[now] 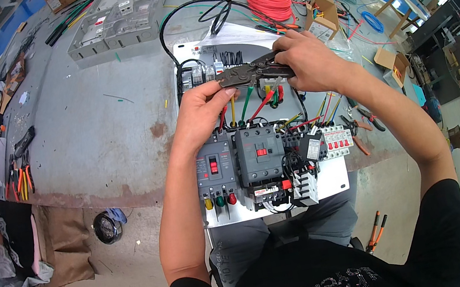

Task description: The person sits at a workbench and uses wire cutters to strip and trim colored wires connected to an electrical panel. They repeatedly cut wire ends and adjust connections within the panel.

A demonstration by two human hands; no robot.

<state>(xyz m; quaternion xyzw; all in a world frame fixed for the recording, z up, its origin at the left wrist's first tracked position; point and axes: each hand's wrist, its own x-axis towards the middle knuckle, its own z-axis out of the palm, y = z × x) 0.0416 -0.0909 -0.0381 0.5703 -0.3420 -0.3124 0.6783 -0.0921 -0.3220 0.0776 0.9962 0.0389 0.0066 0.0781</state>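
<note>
Above a white mounting plate (334, 177), my right hand (310, 58) is closed around dark metal pliers (245, 74) that look like crimping pliers. My left hand (197, 115) is closed in a pinch by the other end of the tool; what its fingertips hold is hidden. Just below the pliers rise a yellow wire (233, 112), a green wire (247, 103) and a red wire (263, 105). Below them, on the plate, are a grey circuit breaker with a red switch (214, 168), a larger dark grey switch unit (259, 153) and a row of small red-switched breakers (337, 140).
Grey plastic enclosures (121, 15) lie at the far left of the workbench (96, 118). A red wire coil (269, 1) and a cardboard box (323, 13) are beyond the plate. Orange-handled pliers (361, 145) rest beside its right edge. More tools (22, 180) lie at the left.
</note>
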